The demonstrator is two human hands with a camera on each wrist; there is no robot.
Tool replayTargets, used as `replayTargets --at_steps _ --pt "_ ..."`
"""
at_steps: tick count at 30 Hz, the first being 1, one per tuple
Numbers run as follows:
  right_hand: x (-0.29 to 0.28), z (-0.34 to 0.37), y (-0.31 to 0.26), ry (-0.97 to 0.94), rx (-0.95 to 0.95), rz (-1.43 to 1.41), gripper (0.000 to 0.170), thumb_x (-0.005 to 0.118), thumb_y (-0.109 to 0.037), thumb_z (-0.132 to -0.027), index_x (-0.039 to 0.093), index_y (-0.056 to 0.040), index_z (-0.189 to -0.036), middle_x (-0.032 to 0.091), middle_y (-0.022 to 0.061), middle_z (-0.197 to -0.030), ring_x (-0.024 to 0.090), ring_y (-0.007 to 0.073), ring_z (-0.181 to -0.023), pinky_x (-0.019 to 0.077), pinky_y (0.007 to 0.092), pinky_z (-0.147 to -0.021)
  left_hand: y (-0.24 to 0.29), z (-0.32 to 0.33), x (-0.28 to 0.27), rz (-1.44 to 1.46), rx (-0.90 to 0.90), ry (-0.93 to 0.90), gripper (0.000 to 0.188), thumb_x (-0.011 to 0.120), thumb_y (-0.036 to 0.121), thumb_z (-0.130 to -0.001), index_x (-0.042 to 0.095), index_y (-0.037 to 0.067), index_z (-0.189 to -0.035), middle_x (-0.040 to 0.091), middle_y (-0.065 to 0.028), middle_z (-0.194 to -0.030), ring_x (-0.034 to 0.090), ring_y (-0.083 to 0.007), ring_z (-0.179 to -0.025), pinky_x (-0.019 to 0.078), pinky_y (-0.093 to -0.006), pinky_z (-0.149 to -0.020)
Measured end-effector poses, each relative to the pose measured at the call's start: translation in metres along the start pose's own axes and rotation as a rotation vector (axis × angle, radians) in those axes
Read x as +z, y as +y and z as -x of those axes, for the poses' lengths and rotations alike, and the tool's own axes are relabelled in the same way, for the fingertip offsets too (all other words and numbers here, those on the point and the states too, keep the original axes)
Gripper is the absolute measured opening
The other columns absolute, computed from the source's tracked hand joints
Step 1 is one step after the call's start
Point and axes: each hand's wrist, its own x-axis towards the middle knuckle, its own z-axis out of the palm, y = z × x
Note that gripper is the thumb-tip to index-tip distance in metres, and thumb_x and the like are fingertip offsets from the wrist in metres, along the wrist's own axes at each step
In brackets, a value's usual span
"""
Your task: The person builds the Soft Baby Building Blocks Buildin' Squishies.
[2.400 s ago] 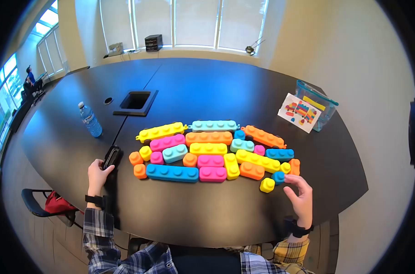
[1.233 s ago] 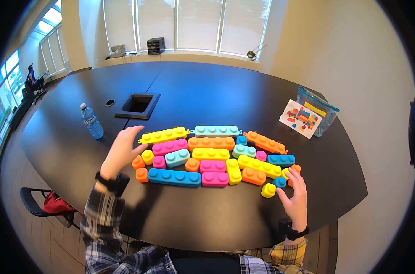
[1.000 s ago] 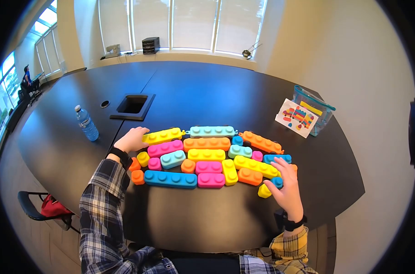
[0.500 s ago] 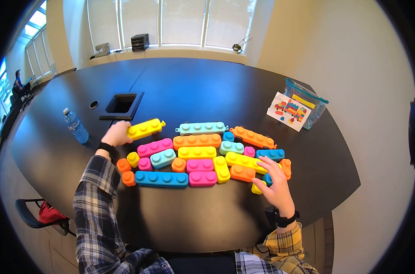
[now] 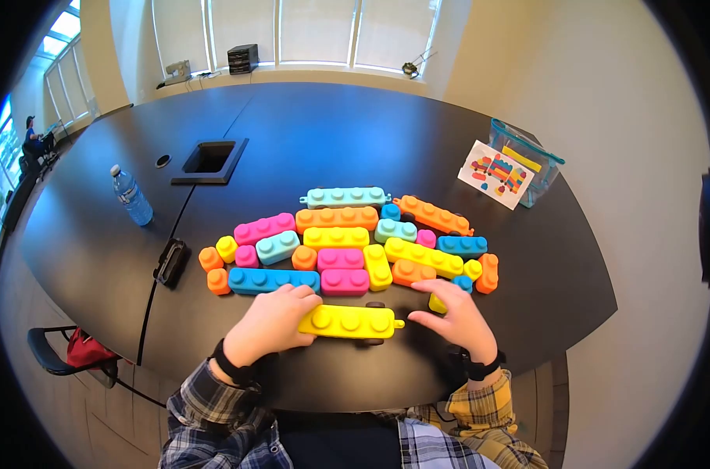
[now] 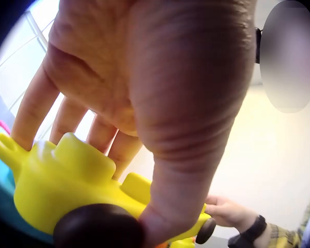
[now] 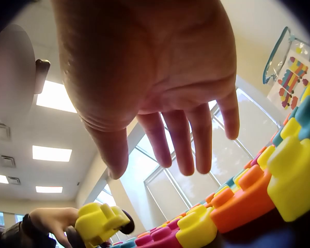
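Note:
My left hand (image 5: 273, 324) grips the left end of a yellow toy train wagon (image 5: 351, 320) with studs on top, dark wheels and a hook at its right end. It lies in front of the block rows, near the table's front edge. In the left wrist view, thumb and fingers straddle the yellow body (image 6: 57, 181). My right hand (image 5: 460, 324) is just right of the wagon, its fingers spread and relaxed, holding nothing. Close by its fingers is a small yellow block (image 5: 438, 303), partly hidden by them in the head view. The right wrist view shows the empty palm (image 7: 160, 67).
Coloured blocks stand in rows, behind them a turquoise wagon (image 5: 345, 197) and an orange wagon (image 5: 433, 215). A black case (image 5: 170, 263) and water bottle (image 5: 132, 197) lie left. A picture card (image 5: 495, 175) leans on a clear bag (image 5: 544, 176) at right.
My left hand left the black case, gripped the yellow wagon at the back left, lifted it from the turquoise one and brought it to the front. The right hand shifted slightly left.

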Motion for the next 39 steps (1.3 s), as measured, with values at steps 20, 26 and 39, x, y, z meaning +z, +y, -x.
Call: replayTargets --at_steps 20,26,39 --pt "0.036 0.004 -0.005 -0.311 -0.025 0.011 0.042 0.079 -0.017 -0.091 0.065 -0.0036 -0.128 0.07 0.0147 -0.123 0.068 0.0365 -0.112 0.0557 0.0417 -0.096 0.002 0.004 0.028 0.093 -0.006 0.055 0.062 0.087 0.026 -0.078 0.065 0.005 -0.132 0.065 -0.0085 -0.129 0.061 -0.0309 -0.121 0.0529 -0.0427 -0.102" --pt "0.048 0.005 0.0 -0.218 -0.083 -0.007 0.036 0.077 -0.018 -0.091 0.068 -0.004 -0.123 0.072 0.0148 -0.123 0.069 0.037 -0.109 0.0571 0.0425 -0.093 -0.008 0.027 0.018 0.163 -0.092 0.091 0.06 0.088 0.02 -0.079 0.066 0.005 -0.132 0.067 -0.0116 -0.129 0.063 -0.0348 -0.12 0.0529 -0.0433 -0.102" --pt "0.045 0.004 -0.007 -0.247 -0.013 -0.015 0.031 0.077 -0.014 -0.09 0.069 -0.0048 -0.119 0.072 0.0132 -0.115 0.07 0.0369 -0.102 0.0578 0.0432 -0.086 -0.009 0.027 0.023 0.276 -0.085 0.115 0.056 0.088 0.013 -0.078 0.069 0.006 -0.13 0.07 -0.0138 -0.12 0.069 -0.0382 -0.106 0.0574 -0.0438 -0.093"
